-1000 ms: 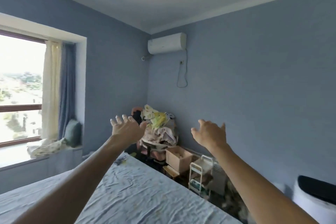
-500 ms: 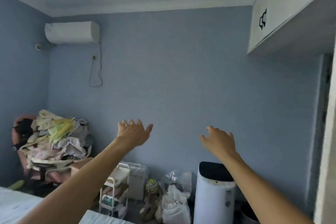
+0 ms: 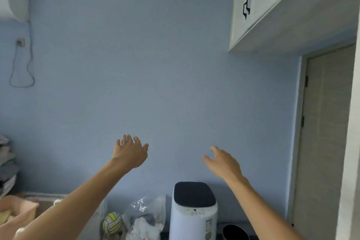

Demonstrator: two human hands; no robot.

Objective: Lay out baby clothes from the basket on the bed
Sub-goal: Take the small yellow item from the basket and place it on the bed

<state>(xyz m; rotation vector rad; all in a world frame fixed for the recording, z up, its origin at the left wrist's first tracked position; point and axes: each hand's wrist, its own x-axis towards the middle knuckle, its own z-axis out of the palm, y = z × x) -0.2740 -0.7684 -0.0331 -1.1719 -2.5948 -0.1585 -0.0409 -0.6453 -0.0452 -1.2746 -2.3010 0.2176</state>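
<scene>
Partly visible and unclear items, located relative to the white appliance (image 3: pixel 193 212)

The appliance base is cut off by the bottom edge. Just right of it, a dark round container (image 3: pixel 234 232) is cropped below. To its left, a clear bag (image 3: pixel 145 218) holds contents too blurred to identify. Far upper left, the air conditioner (image 3: pixel 13 4) is cut by the frame edge; far left, a clothes pile (image 3: pixel 6 163) likewise.

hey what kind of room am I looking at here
Likely a lived-in home bedroom or spare room: a wall air conditioner, overhead cabinets, a door and a clothes pile at left.
</scene>
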